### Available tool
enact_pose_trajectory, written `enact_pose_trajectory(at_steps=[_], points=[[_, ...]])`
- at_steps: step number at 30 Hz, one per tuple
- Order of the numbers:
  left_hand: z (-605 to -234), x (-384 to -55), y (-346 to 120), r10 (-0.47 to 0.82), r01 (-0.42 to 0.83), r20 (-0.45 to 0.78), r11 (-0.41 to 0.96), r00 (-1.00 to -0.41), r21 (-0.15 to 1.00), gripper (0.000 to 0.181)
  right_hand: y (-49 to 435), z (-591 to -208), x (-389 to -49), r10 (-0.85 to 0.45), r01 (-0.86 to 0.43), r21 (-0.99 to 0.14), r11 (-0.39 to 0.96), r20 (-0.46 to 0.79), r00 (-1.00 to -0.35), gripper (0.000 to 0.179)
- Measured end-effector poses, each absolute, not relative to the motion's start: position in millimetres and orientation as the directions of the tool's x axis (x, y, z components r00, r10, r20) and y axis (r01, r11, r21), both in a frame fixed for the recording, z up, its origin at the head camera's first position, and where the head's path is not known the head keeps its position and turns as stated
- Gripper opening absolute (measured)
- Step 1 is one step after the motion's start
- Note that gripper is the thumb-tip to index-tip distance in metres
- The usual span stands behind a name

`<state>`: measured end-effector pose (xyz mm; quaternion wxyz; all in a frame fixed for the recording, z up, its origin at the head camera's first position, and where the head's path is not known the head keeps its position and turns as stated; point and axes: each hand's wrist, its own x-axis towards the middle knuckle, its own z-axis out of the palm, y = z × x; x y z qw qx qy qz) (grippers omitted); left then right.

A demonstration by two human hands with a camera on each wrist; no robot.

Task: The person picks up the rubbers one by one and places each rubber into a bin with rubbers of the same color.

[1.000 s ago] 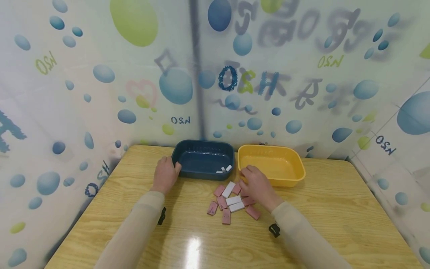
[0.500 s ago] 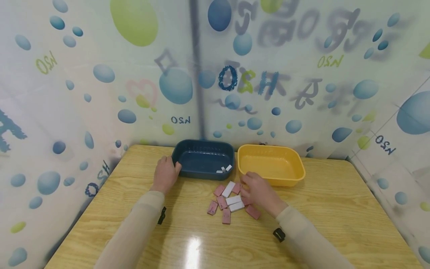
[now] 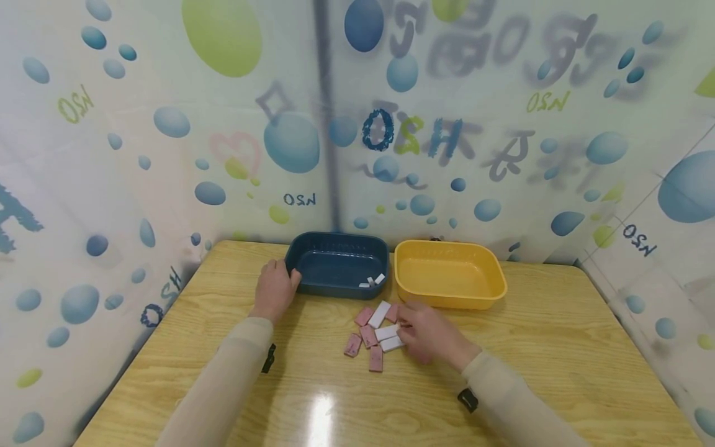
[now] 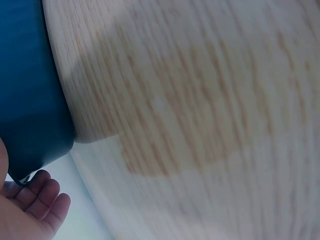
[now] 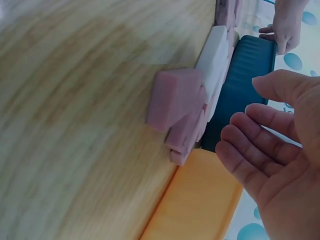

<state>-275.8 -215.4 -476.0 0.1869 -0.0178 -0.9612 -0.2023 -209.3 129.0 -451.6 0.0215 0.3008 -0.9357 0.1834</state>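
At the left end of the dark blue plastic basin [image 3: 335, 266], my left hand [image 3: 275, 288] grips the rim. Its fingers [image 4: 44, 195] curl round the basin's corner in the left wrist view. My right hand [image 3: 432, 335] hovers over the right side of a loose cluster of pink and white eraser-like blocks. Nothing is between its thumb and loosely bent fingers [image 5: 250, 150] in the right wrist view. There, a pink block [image 5: 172, 97] with a slanted end lies nearest, beside a white block [image 5: 212, 55]. In the head view the hand covers some pink blocks.
To the right of the blue basin stands a yellow basin [image 3: 452, 273]. Several small white pieces [image 3: 372, 281] lie in the blue basin's front right corner. Both stand on a wooden table [image 3: 558, 347] by a patterned curtain [image 3: 491, 99].
My right hand has moved from the yellow basin's front left rim down toward me, over the right side of the cluster. My left hand stays on the blue basin.
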Motion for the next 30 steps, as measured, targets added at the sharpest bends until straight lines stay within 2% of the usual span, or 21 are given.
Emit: enact_pose_trajectory(at_steps=[3, 7, 18, 30], points=[[-475.9, -275.7, -215.7, -0.036, 0.113, 0.367, 0.919, -0.93, 0.378, 0.029, 128.4, -452.9, -207.7, -0.553, -0.557, -0.331, 0.762, 0.114, -0.825, 0.004], [-475.2, -275.5, -216.0, -0.028, 0.116, 0.365, 0.924, -0.931, 0.365, 0.028, 128.2, -455.3, -206.6, -0.567, -0.559, -0.32, 0.765, 0.079, -0.82, 0.014], [-474.1, -274.2, -216.8, -0.031, 0.109, 0.349, 0.92, -0.937, 0.376, 0.029, 131.6, -466.5, -206.8, -0.624, -0.626, -0.276, 0.729, 0.108, -0.774, 0.012], [-474.9, -275.8, -216.7, -0.044, 0.103, 0.343, 0.911, -0.938, 0.399, 0.029, 131.0, -470.2, -205.6, -0.641, -0.658, -0.205, 0.725, 0.15, -0.753, 0.011]])
